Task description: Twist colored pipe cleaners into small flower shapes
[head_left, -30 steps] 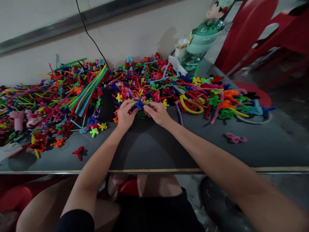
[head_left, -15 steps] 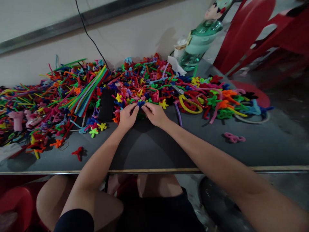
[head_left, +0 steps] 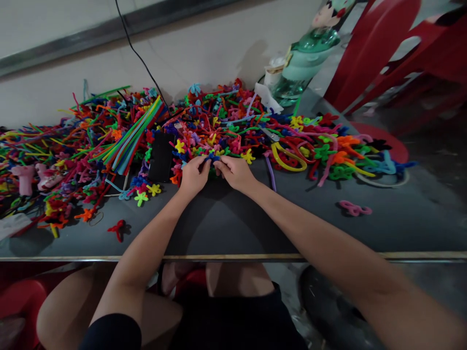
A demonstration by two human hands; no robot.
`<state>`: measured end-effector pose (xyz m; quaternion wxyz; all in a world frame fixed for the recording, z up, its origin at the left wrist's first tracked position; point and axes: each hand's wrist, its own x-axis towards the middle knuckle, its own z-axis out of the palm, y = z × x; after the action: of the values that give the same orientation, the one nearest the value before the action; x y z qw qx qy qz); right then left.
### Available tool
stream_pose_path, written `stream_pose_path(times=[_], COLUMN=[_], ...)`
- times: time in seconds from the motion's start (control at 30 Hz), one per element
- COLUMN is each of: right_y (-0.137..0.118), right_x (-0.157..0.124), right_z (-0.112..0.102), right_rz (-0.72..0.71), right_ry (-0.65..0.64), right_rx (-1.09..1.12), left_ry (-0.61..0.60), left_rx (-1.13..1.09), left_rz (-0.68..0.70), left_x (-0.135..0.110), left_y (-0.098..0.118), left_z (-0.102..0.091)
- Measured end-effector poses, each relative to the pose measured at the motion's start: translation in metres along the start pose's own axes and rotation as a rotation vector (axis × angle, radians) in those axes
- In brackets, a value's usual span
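Note:
Between my fingertips is a small blue pipe cleaner piece, partly covered by the fingers. My left hand pinches it from the left, thumb and forefinger together. From the right, my right hand grips the same piece, its fingers curled. Both hands are at the front edge of a heap of colourful pipe cleaners, many bent into little flower or figure shapes. A black phone lies just left of my left hand. Right of my right hand is a purple pipe cleaner.
Yellow-handled scissors rest on the heap's right side. A bundle of straight pipe cleaners leans at left. Behind stands a green water bottle. A pink twisted piece and a red one lie near the table's front edge.
My right fingers have shifted slightly and curled more around the blue pipe cleaner piece. Both hands stay in nearly the same place, and the view has moved a little.

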<state>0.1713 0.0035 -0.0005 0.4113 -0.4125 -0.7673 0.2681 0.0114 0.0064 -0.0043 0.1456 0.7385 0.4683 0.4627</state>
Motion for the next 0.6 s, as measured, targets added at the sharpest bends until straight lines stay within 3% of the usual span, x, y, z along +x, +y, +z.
stream_pose_path(times=[0.17, 0.33, 0.43, 0.6], right_y=[-0.0017, -0.0003, 0.0024, 0.0062], right_x=[-0.0014, -0.0024, -0.0029, -0.0063], right_z=[0.0003, -0.0046, -0.007, -0.0024], right_rz=[0.007, 0.024, -0.055, -0.162], right_ry=[0.015, 0.162, 0.136, 0.138], right_rx=[-0.055, 0.03, 0.001, -0.169], left_ry=[0.001, 0.019, 0.026, -0.076], left_rx=[0.087, -0.002, -0.063, -0.199], left_rz=[0.011, -0.108, -0.157, -0.179], left_x=[-0.0008, 0.001, 0.0009, -0.0041], left_y=[0.0051, 0.0046, 0.0046, 0.0066], left_z=[-0.0036, -0.0066, -0.0083, -0.0039])
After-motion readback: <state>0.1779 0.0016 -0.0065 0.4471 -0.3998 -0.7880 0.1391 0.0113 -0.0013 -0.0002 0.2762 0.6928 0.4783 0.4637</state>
